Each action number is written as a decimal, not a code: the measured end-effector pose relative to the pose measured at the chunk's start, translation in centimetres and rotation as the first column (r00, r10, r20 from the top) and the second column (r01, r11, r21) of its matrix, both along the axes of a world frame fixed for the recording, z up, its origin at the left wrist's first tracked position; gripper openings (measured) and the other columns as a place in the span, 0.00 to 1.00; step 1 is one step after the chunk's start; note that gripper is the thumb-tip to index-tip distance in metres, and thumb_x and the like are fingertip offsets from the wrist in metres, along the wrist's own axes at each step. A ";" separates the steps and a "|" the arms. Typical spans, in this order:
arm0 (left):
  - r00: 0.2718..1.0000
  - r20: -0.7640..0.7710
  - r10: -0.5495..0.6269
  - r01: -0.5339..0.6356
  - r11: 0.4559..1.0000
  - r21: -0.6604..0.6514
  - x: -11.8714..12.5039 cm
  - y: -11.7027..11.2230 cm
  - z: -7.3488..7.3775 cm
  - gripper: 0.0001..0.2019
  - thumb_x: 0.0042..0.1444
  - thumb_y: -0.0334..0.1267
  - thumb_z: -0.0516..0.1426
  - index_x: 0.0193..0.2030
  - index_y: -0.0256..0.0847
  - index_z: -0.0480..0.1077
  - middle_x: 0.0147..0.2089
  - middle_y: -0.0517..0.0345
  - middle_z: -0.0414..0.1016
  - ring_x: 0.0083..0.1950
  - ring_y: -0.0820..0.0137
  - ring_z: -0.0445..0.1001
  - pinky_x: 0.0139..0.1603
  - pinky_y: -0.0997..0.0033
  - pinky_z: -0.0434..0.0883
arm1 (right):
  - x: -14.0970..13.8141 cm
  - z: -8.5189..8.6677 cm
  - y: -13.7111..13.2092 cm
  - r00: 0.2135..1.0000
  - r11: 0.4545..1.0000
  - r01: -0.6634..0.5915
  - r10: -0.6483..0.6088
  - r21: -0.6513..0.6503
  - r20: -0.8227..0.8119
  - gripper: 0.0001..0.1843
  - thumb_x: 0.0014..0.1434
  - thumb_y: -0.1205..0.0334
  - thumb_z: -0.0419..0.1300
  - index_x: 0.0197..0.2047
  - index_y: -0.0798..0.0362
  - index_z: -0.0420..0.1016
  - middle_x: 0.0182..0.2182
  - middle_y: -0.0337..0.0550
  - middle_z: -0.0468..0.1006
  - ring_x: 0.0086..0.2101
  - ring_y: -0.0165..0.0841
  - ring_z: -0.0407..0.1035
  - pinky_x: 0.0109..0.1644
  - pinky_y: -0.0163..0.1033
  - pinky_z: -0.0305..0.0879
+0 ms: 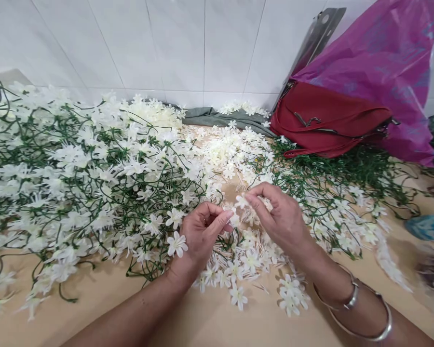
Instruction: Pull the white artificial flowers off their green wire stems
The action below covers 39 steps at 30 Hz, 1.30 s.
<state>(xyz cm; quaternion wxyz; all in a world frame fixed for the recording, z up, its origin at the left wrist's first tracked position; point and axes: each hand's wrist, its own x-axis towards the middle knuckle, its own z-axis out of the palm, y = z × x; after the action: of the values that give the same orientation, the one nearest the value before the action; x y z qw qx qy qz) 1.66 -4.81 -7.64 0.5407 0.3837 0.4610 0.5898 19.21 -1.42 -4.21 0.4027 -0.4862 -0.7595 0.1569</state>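
My left hand and my right hand meet above a beige tabletop, both with fingers pinched. Between the fingertips is a small white artificial flower, gripped by my right thumb and forefinger; my left fingers close on a flower piece just below it. Loose white blossoms lie scattered under and in front of both hands. A large heap of green wire stems with white flowers spreads to the left, touching my left hand. Two metal bangles circle my right wrist.
A red handbag lies at the back right with a magenta plastic bag behind it. More green stems lie to the right. A grey-green cloth sits by the white tiled wall. Blurred objects sit at the right edge.
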 end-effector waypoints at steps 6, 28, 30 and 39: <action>0.999 0.031 0.010 -0.012 0.998 0.054 0.1 0.0 -0.2 0.17 0.46 0.46 0.73 0.37 0.38 0.77 0.27 0.63 0.78 0.27 0.74 0.79 0.28 0.78 0.75 | 2.6 -1.4 2.7 0.967 0.958 0.220 -0.239 0.181 0.089 0.04 0.66 0.64 0.60 0.38 0.48 0.74 0.38 0.47 0.80 0.42 0.44 0.72 0.50 0.49 0.65; 0.998 -0.001 0.066 -0.065 0.996 0.065 0.3 0.1 -0.7 0.17 0.52 0.50 0.71 0.36 0.37 0.79 0.28 0.59 0.82 0.30 0.69 0.84 0.32 0.75 0.80 | 0.6 -0.7 1.0 0.999 1.000 0.026 -0.026 -0.004 0.020 0.06 0.67 0.66 0.58 0.36 0.49 0.72 0.33 0.42 0.76 0.35 0.37 0.69 0.43 0.43 0.65; 0.997 0.017 0.078 -0.079 0.996 0.050 0.4 0.2 -0.7 0.19 0.49 0.50 0.72 0.37 0.36 0.79 0.29 0.59 0.82 0.30 0.67 0.84 0.32 0.72 0.82 | 0.3 -0.5 0.8 0.982 0.991 -0.015 -0.011 -0.137 -0.188 0.04 0.65 0.64 0.61 0.37 0.48 0.73 0.30 0.39 0.75 0.32 0.35 0.70 0.39 0.41 0.66; 0.996 0.073 0.058 -0.063 0.996 0.058 0.4 0.4 -0.8 0.20 0.48 0.51 0.73 0.37 0.37 0.77 0.32 0.58 0.84 0.34 0.66 0.84 0.44 0.59 0.86 | -0.7 -0.4 -0.1 0.801 0.907 -0.257 0.007 -0.333 -0.599 0.10 0.57 0.57 0.72 0.41 0.47 0.78 0.32 0.39 0.83 0.35 0.35 0.79 0.41 0.41 0.74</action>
<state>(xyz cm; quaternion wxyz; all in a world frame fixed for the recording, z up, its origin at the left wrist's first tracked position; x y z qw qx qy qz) 2.03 -4.41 -8.39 0.5269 0.3644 0.4348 0.6329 18.51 -1.57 -4.61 0.4967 -0.4302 -0.5829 0.4779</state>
